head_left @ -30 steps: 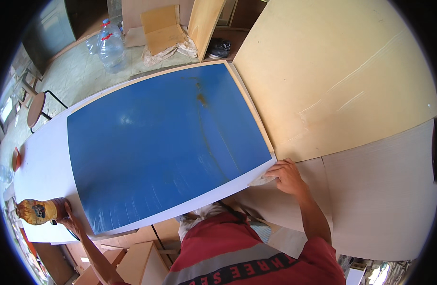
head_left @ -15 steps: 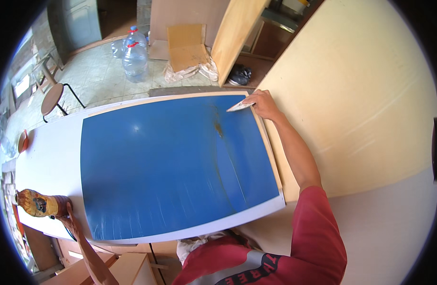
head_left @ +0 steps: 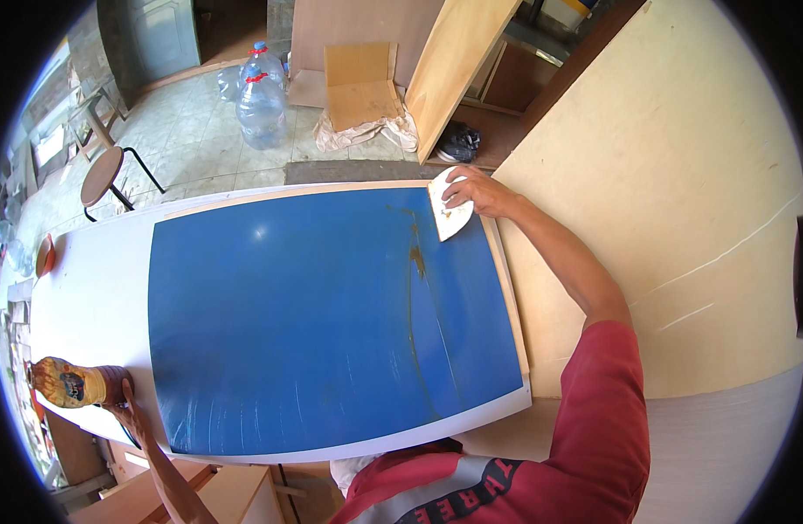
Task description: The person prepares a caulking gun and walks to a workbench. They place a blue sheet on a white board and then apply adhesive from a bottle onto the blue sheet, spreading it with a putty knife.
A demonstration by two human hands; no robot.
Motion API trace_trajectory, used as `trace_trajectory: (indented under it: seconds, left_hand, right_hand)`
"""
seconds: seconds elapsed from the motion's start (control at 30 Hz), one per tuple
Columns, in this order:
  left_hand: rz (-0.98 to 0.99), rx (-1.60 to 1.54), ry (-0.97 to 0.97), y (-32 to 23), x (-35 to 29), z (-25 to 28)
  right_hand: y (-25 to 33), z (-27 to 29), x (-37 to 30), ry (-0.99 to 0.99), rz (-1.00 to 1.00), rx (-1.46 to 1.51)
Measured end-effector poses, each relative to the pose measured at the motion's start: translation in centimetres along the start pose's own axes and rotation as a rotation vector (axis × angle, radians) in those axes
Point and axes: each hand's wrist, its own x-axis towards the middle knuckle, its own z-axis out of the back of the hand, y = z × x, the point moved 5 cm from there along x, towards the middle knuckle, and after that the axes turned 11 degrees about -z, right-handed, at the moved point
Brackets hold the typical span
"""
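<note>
A blue sheet [head_left: 305, 314] lies over much of the white table [head_left: 87, 306], with a light wooden strip along its far and right edges. Up at its far right corner, my right hand [head_left: 478, 192] is closed on a white scraper [head_left: 455, 214], flat and rounded on one side. The scraper's straight edge is on or just over the sheet. Left of it runs a brown smear [head_left: 417, 260], with thin wet-looking lines trailing toward me. At the near left, my left hand [head_left: 129, 417] grips the base of a brown-stained plastic bottle [head_left: 69, 382], tipped on its side over the white surface.
An orange-red bowl-like object [head_left: 46, 255] stands at the table's left end. Beyond the table are a round stool [head_left: 102, 177], large clear water bottles [head_left: 262, 113] and cardboard [head_left: 359, 92]. A tall cream panel [head_left: 664, 175] rises on the right.
My right hand has turned the scraper so its broad white face shows, and its tip reaches lower on the sheet. The brown smear's top now has a sideways hook. My left hand keeps the bottle.
</note>
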Motion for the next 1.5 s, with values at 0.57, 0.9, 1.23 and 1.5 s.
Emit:
trace_trajectory:
  seconds: [0.57, 0.9, 1.23, 1.5]
  left_hand:
    - [0.001, -0.067, 0.030, 0.0, 0.2, -0.7]
    - [-0.039, -0.025, 0.042, -0.7, 0.5, -0.1]
    - [-0.028, -0.022, 0.032, -0.8, 0.2, -0.4]
    - [-0.025, 0.012, 0.037, -1.4, 0.1, -0.4]
  right_hand:
    - [-3.3, 2.1, -8.7, -0.102, -0.277, -0.005]
    - [3.4, -1.4, -8.0, -0.061, -0.190, -0.079]
    - [5.5, 1.0, -15.6, -0.121, -0.360, -0.062]
    - [9.9, -2.3, -14.2, -0.077, -0.320, -0.073]
